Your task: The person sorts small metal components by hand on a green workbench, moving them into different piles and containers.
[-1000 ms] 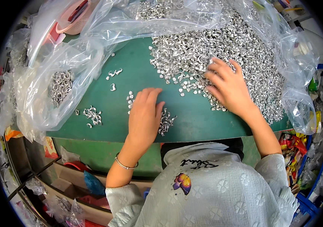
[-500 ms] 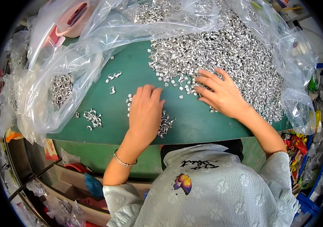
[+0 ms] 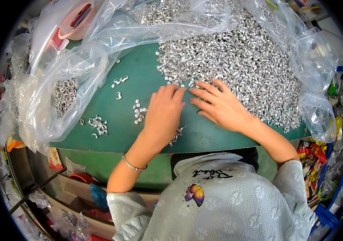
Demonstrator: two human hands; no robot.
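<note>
A broad pile of small silver curved metal pieces (image 3: 235, 60) covers the table's middle and right. My left hand (image 3: 164, 114) lies palm down at the pile's front left corner, its fingers slightly apart and nothing visible in them. Close by on the right, my right hand (image 3: 223, 107) reaches leftward with spread fingers at the pile's front edge. Beside my left hand sits a little group of small cube-like silver pieces (image 3: 138, 109). Partly hidden under my left wrist is a small heap of curved pieces (image 3: 177, 135).
The green tabletop (image 3: 111, 134) bears another small heap of curved pieces (image 3: 98, 124) and a few loose ones (image 3: 119, 95) at left. A clear plastic bag (image 3: 39, 96) holds metal rings (image 3: 64, 95). More plastic sheeting (image 3: 316, 80) borders the pile. A pink basket (image 3: 75, 22) stands far left.
My right hand has moved left, out of the pile to its front edge. My left hand has shifted right and slightly away from me, uncovering the cube-like pieces.
</note>
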